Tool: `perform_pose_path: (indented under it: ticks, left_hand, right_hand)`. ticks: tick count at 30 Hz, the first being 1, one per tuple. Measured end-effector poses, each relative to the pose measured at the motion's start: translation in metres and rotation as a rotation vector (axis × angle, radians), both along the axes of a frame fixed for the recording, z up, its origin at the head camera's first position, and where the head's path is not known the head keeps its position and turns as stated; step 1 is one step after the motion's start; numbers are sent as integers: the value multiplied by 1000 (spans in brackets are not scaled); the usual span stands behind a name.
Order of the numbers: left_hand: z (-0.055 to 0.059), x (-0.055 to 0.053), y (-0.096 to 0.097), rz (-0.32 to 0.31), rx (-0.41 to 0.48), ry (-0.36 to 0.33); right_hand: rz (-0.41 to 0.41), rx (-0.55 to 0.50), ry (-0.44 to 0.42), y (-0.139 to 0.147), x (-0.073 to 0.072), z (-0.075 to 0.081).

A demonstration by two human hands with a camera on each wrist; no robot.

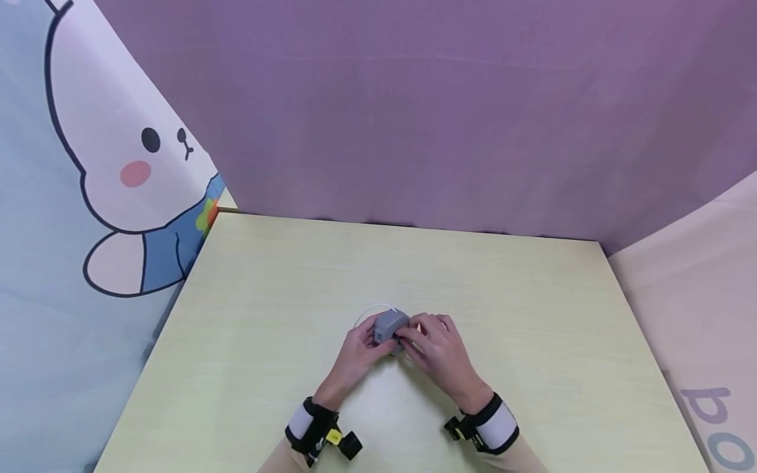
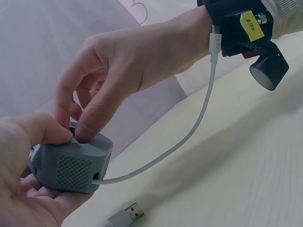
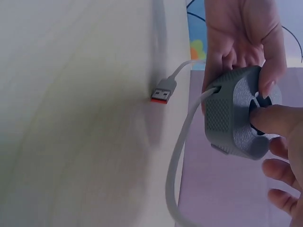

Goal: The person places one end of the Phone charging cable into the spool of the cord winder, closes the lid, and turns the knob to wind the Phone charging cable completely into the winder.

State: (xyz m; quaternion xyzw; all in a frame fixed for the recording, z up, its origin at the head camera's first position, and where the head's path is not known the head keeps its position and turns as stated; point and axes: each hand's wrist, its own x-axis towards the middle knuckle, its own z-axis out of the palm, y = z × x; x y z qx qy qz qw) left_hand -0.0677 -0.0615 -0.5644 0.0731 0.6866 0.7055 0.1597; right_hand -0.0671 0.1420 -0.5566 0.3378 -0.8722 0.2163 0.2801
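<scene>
A grey cable winder (image 1: 390, 323) with textured sides is held above the table by my left hand (image 1: 355, 355), thumb on one face and fingers beneath. My right hand (image 1: 440, 345) has its thumb and index finger in the winder's round opening, pinching at its middle; what the fingertips touch inside is hidden. A white cable (image 2: 189, 135) comes out of a slot in the winder's side. One cable end has a slim connector (image 2: 215, 42), seen in front of my right wrist in the left wrist view. The other end has a USB plug (image 3: 163, 91), hanging near the tabletop.
The pale wooden table (image 1: 284, 276) spreads around both hands. Behind it hangs a purple cloth (image 1: 378, 118), with a cartoon-printed blue cloth (image 1: 47, 341) at the left and a pale cloth (image 1: 698, 289) at the right. Both wrists wear strapped cameras.
</scene>
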Motion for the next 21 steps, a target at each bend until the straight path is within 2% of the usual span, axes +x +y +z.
perform_pose_path:
  ticks: [10, 15, 21]
  left_hand:
    - [1, 1, -1, -41, 14, 5]
    - [1, 2, -2, -54, 24, 12]
    - [3, 4, -3, -62, 47, -16]
  right_hand:
    - [-32, 52, 68, 3, 0, 3]
    - [-35, 48, 90, 3, -1, 3]
    - [-34, 23, 93, 4, -1, 3]
